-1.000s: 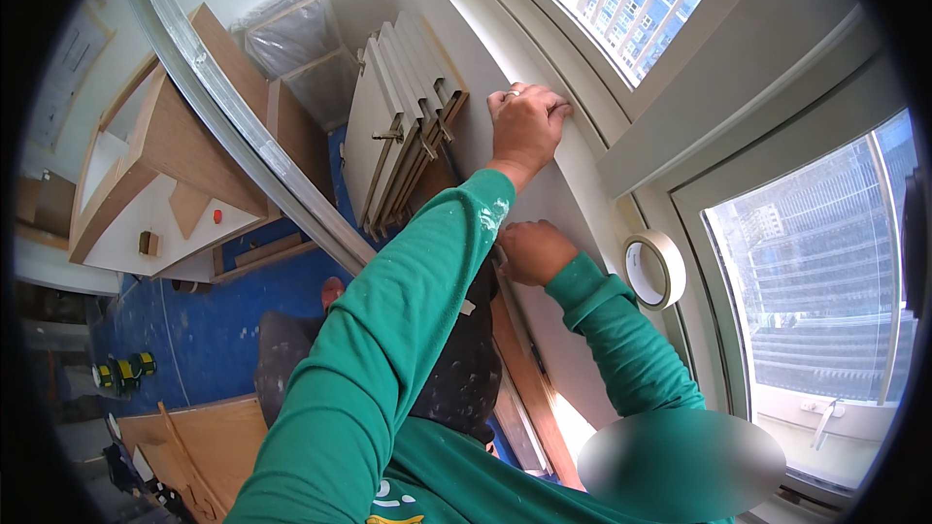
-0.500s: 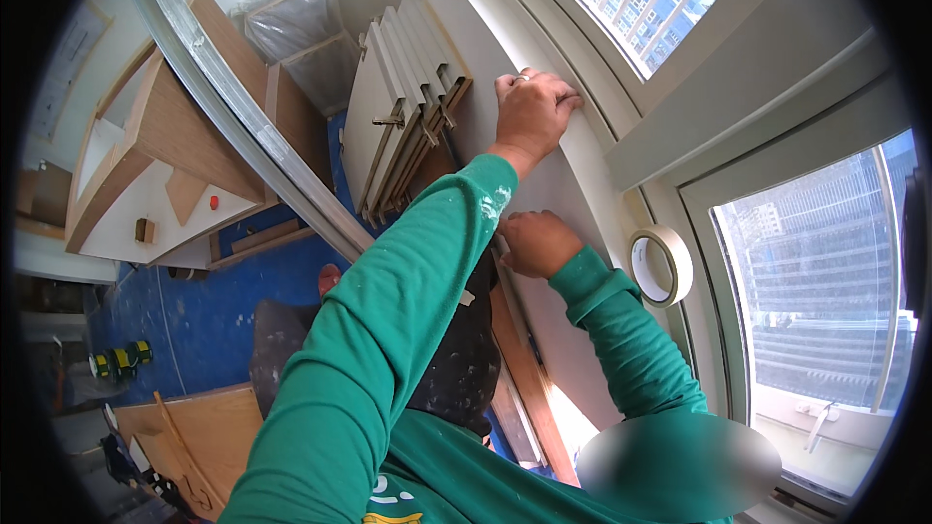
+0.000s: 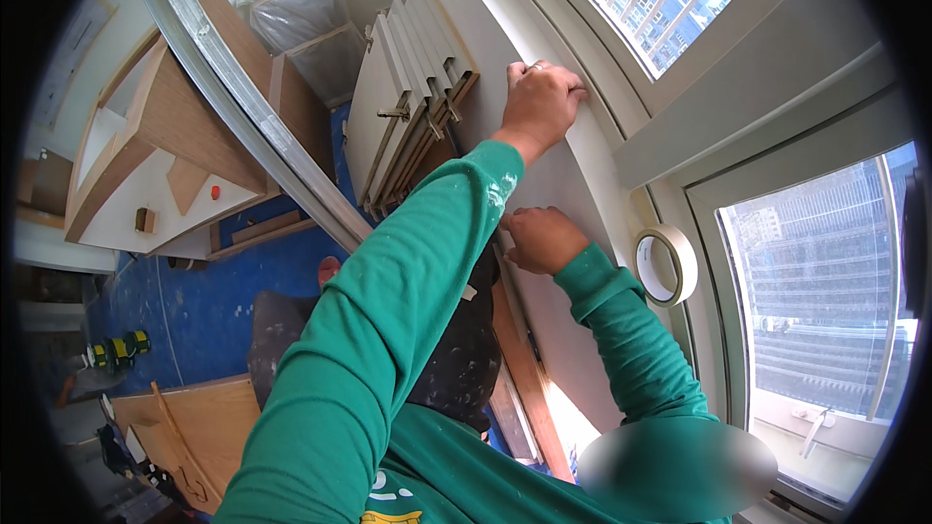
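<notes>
Two hands on a pale wall panel beside the window

The left hand (image 3: 540,102) presses flat, fingers curled over the smooth grey-white panel (image 3: 553,194) edge; the right hand (image 3: 540,239), loosely closed, touches it lower down.

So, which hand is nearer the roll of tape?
Right. The right hand is on the wall just left of the tape roll; the left hand presses higher up, beside the window frame.

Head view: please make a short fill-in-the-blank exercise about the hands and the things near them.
1. The left hand presses flat on the ____ wall panel.
2. The roll of masking tape lies beside the ____.
3. Both sleeves are ____.

Missing words: white; window; green
</notes>
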Action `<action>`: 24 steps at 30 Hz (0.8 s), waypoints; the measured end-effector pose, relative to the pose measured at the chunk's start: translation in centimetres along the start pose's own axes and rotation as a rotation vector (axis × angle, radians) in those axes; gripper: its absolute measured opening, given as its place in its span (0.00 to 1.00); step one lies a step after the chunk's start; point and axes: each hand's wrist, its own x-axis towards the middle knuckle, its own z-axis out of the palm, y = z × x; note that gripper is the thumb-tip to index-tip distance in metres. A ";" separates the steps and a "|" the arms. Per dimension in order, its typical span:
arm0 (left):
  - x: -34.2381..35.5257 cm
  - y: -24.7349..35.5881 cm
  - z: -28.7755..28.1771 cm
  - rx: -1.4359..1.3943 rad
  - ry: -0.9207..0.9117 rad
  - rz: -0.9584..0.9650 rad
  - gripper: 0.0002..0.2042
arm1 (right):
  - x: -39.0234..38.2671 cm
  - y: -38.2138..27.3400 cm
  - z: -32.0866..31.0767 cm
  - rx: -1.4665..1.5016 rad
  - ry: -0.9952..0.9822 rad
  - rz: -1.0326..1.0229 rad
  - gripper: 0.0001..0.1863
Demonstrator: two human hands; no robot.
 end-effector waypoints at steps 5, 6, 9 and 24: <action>0.2 -0.3 0.0 -0.025 -0.001 -0.024 0.06 | 0.2 -0.4 -0.9 0.010 -0.118 0.026 0.24; 0.2 -0.2 0.0 -0.027 -0.004 -0.025 0.06 | 0.2 -0.2 -0.7 0.000 -0.124 0.031 0.24; 0.0 0.0 0.0 -0.038 0.003 0.023 0.06 | 0.4 0.0 -0.3 -0.015 -0.134 0.038 0.23; 0.5 -0.4 -0.3 -0.046 -0.024 -0.020 0.06 | 0.2 -0.3 -0.8 -0.013 -0.125 0.035 0.23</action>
